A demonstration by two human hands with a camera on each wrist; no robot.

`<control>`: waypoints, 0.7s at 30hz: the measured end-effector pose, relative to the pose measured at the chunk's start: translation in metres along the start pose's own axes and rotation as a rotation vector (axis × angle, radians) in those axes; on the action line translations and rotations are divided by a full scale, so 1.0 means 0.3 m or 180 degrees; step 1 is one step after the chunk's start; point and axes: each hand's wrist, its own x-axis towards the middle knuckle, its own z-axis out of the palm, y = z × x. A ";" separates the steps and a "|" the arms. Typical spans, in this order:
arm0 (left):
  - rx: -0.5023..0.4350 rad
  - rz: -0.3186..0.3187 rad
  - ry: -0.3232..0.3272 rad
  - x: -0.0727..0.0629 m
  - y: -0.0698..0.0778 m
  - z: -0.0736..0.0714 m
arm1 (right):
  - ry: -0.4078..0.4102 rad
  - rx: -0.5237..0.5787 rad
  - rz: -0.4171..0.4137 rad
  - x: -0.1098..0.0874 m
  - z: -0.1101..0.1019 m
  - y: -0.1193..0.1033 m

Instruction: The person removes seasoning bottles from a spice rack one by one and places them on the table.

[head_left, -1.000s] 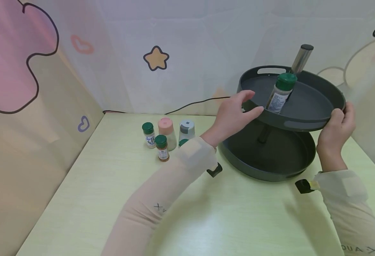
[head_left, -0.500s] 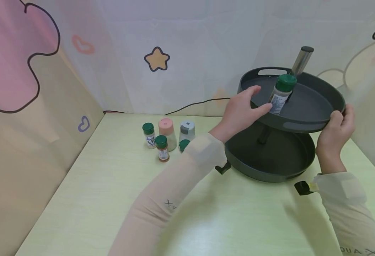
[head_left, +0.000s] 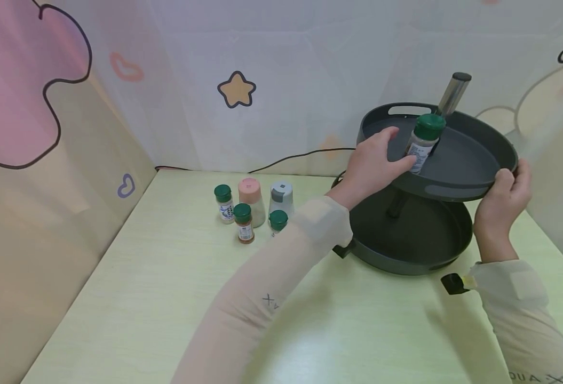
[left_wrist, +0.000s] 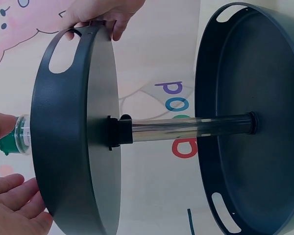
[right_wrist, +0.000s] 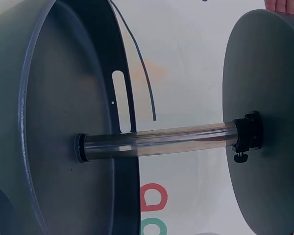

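Observation:
A dark grey two-tier tray stand has a round upper tray [head_left: 473, 152] over a wider-set lower tray [head_left: 411, 240], joined by a metal post [left_wrist: 186, 128]. On the upper tray stands a green-capped spice jar [head_left: 420, 152], beside the post. My left hand [head_left: 370, 168] is at the tray's left front, fingers and thumb spread apart, its thumb overlapping the jar's label. In the left wrist view the thumb [left_wrist: 0, 126] lies across part of the jar's cap. My right hand [head_left: 504, 200] grips the upper tray's right rim, thumb in front and fingers behind.
On the table [head_left: 142, 298], left of the stand, are small green-capped jars [head_left: 245, 224], a pink-capped shaker [head_left: 251, 200] and a grey-capped shaker [head_left: 281, 196]. My left sleeve [head_left: 271, 288] passes close to them. A black cable [head_left: 305, 154] runs along the back wall.
My left hand has moved right, over the tray's rim and up to the spice jar. The right hand keeps its hold on the tray rim.

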 end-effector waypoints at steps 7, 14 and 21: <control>0.0079 0.0047 0.0009 0.014 0.007 0.009 | -0.0031 -0.0264 -0.0043 0.003 -0.004 0.007; 0.0305 0.0059 -0.0079 0.030 0.024 0.014 | -0.0016 -0.0261 -0.0039 0.001 -0.003 0.005; 0.0558 0.0020 -0.0167 0.048 0.041 0.022 | 0.0000 -0.0418 -0.0089 0.001 -0.004 0.005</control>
